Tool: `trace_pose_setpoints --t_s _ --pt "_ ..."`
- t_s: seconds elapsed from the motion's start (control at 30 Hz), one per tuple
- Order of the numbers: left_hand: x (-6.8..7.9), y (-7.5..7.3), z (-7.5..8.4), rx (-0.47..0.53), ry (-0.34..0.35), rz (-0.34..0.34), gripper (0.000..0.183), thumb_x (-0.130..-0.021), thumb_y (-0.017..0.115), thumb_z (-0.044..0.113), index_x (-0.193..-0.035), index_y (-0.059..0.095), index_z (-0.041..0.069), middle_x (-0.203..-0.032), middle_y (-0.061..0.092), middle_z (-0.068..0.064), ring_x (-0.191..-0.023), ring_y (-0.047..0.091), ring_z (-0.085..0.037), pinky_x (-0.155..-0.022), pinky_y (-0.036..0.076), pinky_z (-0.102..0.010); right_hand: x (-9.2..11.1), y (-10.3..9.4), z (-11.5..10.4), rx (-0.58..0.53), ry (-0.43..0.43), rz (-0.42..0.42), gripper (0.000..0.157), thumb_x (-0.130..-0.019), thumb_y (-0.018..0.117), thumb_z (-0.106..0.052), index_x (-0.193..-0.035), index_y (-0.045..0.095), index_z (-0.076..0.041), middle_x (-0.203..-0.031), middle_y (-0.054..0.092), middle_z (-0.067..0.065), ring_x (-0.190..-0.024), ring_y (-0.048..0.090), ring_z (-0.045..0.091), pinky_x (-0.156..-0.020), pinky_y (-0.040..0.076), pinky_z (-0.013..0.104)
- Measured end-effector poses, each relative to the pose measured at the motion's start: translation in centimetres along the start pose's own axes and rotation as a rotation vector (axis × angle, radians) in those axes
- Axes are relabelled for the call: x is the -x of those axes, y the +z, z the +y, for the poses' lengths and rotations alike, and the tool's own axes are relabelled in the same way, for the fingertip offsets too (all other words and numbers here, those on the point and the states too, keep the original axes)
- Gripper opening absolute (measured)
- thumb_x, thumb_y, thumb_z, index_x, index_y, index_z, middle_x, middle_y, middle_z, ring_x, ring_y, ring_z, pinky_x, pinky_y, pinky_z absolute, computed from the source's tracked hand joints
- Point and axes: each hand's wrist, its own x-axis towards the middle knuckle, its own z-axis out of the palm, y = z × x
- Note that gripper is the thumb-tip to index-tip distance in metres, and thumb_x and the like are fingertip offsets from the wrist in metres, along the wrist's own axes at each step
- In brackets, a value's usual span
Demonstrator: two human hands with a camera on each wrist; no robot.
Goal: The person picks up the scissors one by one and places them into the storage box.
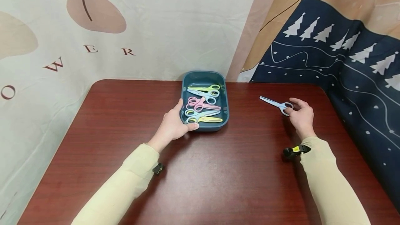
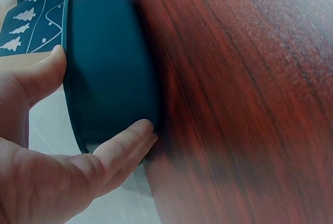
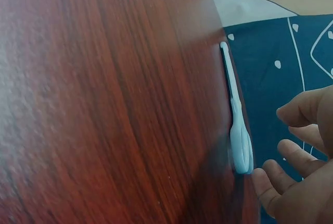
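Observation:
A dark teal plastic bin point(image 1: 226, 114) stands at the table's far edge. Several pairs of small scissors lie inside: green ones point(image 1: 204, 88), blue ones point(image 1: 200, 93), pink ones point(image 1: 198, 104), and light blue and yellow ones nearer the front. My left hand point(image 1: 175, 122) rests against the bin's near left corner, thumb at the rim, straight fingers along the wall point(image 2: 109, 73). To the right, light blue scissors point(image 1: 272, 102) lie on the table with blades pointing left. My right hand point(image 1: 301, 115) is at their handles; in the right wrist view its fingers point(image 3: 291, 156) are spread beside the scissors point(image 3: 240, 140).
The reddish-brown wooden table point(image 1: 218, 176) has its back edge against a pale printed cloth point(image 1: 175, 27). A navy cloth with white trees point(image 1: 300, 58) hangs behind and along the right side.

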Motion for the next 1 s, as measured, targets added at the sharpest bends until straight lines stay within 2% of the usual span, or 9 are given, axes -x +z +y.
trace_pose_setpoints --t_s 0.27,0.53,0.6,0.7,0.83,1.0 --pt "-0.1 0.0 0.0 0.0 0.004 -0.003 0.114 -0.085 0.085 0.037 -0.167 0.011 0.009 -0.164 0.036 -0.021 -0.147 0.039 -0.041 -0.117 0.038 -0.053 -0.4 -0.4 0.5 0.015 0.002 -0.061 0.054 -0.098 0.061 -0.001 -0.151 0.051 -0.003 -0.149 0.049 0.029 -0.125 0.05 0.036 -0.068 0.039 0.005" --pt "0.0 0.0 0.2 0.007 0.004 -0.002 0.114 -0.084 0.086 0.036 -0.166 0.012 0.008 -0.164 0.036 -0.021 -0.147 0.039 -0.041 -0.117 0.038 -0.053 -0.7 -0.9 0.9 0.077 -0.023 -0.127 0.058 -0.099 0.061 -0.004 -0.154 0.044 0.001 -0.144 0.052 0.036 -0.123 0.05 0.041 -0.069 0.039 0.007" --pt "0.0 -0.1 0.2 0.007 0.003 -0.002 0.114 -0.084 0.086 0.036 -0.166 0.012 0.008 -0.164 0.036 -0.021 -0.147 0.038 -0.041 -0.117 0.037 -0.053 -0.8 -0.9 0.9 0.104 -0.024 -0.138 0.058 -0.1 0.062 -0.005 -0.154 0.043 0.002 -0.143 0.052 0.036 -0.122 0.049 0.041 -0.074 0.041 0.013" --pt "0.0 0.0 0.1 0.006 0.001 -0.003 0.114 -0.085 0.086 0.037 -0.167 0.012 0.009 -0.164 0.036 -0.021 -0.147 0.038 -0.042 -0.117 0.037 -0.053 -0.9 -0.9 0.9 0.132 -0.026 -0.158 0.058 -0.101 0.062 -0.007 -0.154 0.042 0.003 -0.143 0.051 0.037 -0.123 0.047 0.043 -0.087 0.046 0.031" --pt "-0.1 0.0 0.0 0.009 0.0 -0.003 0.114 -0.085 0.086 0.037 -0.167 0.012 0.009 -0.164 0.035 -0.02 -0.147 0.038 -0.041 -0.117 0.037 -0.053 -1.0 -0.8 1.1 0.147 -0.031 -0.181 0.059 -0.1 0.062 -0.006 -0.155 0.04 0.004 -0.145 0.048 0.038 -0.125 0.044 0.045 -0.1 0.042 0.053" --pt "-0.1 0.0 -0.1 0.009 -0.004 -0.002 0.114 -0.085 0.086 0.037 -0.167 0.012 0.009 -0.165 0.034 -0.019 -0.148 0.038 -0.04 -0.118 0.037 -0.052 -1.2 -0.6 1.2 0.16 -0.032 -0.207 0.06 -0.1 0.062 -0.006 -0.155 0.039 0.005 -0.146 0.045 0.039 -0.127 0.041 0.048 -0.105 0.039 0.058"
